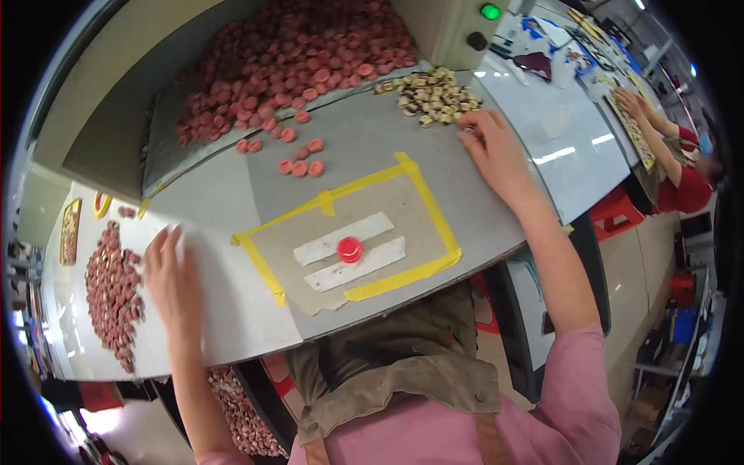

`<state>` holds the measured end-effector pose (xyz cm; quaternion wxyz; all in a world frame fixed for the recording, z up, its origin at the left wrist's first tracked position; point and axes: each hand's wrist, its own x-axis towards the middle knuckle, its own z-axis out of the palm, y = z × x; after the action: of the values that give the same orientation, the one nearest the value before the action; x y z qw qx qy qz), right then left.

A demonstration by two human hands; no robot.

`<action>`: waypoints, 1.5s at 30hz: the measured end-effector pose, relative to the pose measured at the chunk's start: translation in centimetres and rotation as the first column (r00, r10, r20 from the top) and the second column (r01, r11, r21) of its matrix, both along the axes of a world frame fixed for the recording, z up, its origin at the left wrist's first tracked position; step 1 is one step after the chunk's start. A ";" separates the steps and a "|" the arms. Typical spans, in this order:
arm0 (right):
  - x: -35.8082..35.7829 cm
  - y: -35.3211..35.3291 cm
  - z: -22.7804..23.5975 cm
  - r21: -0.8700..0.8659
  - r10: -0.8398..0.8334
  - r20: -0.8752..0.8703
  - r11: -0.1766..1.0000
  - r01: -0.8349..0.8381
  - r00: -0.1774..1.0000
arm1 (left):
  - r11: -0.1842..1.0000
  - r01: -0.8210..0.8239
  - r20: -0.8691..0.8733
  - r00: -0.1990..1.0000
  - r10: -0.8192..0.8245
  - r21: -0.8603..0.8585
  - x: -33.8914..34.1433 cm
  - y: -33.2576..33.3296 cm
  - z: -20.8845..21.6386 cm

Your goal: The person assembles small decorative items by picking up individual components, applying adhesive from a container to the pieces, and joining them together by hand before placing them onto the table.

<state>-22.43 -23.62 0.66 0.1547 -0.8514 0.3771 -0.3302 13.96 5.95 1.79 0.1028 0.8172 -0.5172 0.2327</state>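
My left hand [173, 275] hovers by the left side of the table with its fingers stretched and apart, holding nothing. It is close to a heap of small pinkish-brown pieces [114, 291]. My right hand [496, 155] reaches the edge of a pile of small cream-and-dark pieces [440, 97]; its thumb and fingers are bent together, and whatever is between them is hidden. Between my hands, a bright red round cap-like piece [349, 249] rests across two white strips [345, 236] on a tan sheet [415, 213] edged with yellow tape [325, 203].
A big mound of pinkish-red round caps [302, 58] fills the machine opening ahead, with several loose caps [301, 167] in front. A green light [490, 12] glows on the machine housing [465, 35]. At far right, another person's hands [632, 102] work over a yellow-edged tray [635, 136].
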 end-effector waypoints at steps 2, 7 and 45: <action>-0.3 -0.6 -1.2 -0.154 -0.034 -0.089 0.988 0.020 0.995 | 0.971 0.215 -0.297 0.925 -0.237 -0.104 -2.0 -3.4 -0.4; 1.0 2.5 0.3 0.030 0.011 -0.090 1.000 -0.008 0.996 | 0.852 0.457 -0.405 0.750 -0.523 -0.254 -6.7 -9.4 0.3; 10.6 15.5 2.4 0.046 0.516 -0.220 0.853 -0.519 0.828 | 0.884 -0.234 -0.657 -0.598 -0.459 -0.405 -10.5 0.4 -1.5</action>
<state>-11.86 -8.13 3.08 0.1877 -0.9545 0.1450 -0.1807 3.41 6.39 0.27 0.6910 0.4423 -0.1860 -0.5407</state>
